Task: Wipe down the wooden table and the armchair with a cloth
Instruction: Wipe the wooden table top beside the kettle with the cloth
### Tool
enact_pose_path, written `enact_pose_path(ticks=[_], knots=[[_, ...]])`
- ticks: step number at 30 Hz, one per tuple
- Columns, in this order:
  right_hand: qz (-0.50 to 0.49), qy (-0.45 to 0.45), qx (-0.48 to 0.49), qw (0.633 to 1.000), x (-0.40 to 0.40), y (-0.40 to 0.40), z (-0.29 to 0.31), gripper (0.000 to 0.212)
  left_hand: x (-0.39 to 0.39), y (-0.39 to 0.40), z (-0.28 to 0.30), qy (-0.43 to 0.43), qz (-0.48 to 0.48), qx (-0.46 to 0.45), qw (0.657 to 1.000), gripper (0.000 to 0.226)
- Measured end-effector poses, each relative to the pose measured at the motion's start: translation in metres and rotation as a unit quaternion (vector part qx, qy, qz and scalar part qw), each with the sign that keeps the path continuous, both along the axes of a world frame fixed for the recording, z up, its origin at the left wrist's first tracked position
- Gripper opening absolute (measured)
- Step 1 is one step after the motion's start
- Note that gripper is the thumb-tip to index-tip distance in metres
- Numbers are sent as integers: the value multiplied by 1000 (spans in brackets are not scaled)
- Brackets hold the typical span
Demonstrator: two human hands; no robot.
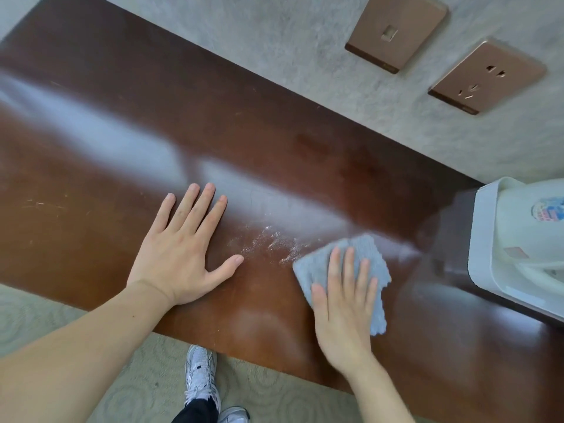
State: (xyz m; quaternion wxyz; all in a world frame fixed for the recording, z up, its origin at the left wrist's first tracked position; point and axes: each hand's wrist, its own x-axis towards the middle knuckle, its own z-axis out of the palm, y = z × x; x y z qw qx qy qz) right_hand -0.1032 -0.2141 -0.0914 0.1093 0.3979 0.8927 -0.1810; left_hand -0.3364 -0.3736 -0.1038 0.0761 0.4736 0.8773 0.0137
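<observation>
Grey cloth (360, 264) is being pressed flat onto the wooden table (152, 117) under the straight-fingered right hand (345, 303), so the table step's being done. Left hand (183, 254) is being rested open, holding nothing. White dust (271, 242) probably gets swept next; armchair's not being shown.

The left hand (180, 254) lies flat on the table (91, 166), left of the cloth (360, 264).

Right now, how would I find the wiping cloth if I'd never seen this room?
Start at the big dark brown wooden table. Near its front edge, beside the white plastic appliance, the right hand presses flat on a small fuzzy light-blue cloth. It's the only soft blue thing there.
</observation>
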Motion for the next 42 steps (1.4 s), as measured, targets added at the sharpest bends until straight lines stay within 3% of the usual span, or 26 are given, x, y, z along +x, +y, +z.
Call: enact_pose_path(ticks=[6, 12, 17, 26, 30, 34, 42], knots=[[0, 14, 58, 998, -102, 97, -12, 69, -1, -1, -1, 2, 0, 1, 1000, 95], [-2, 28, 47, 999, -160, 142, -10, 69, -1, -2, -3, 11, 1, 8, 1000, 94], [32, 36, 47, 998, -135, 120, -8, 67, 0, -2, -4, 9, 5, 14, 1000, 95], [40, 37, -8, 999, 9, -43, 5, 69, 0, -1, -1, -2, 10, 7, 1000, 96], [34, 4, 11, 999, 16, -59, 3, 69, -1, -1, -2, -2, 7, 6, 1000, 97], [48, 16, 33, 998, -29, -15, -2, 69, -2, 0, -2, -4, 2, 8, 1000, 97], [-20, 27, 67, 997, -180, 132, -15, 68, -3, -2, -6, -6, -3, 21, 1000, 98]])
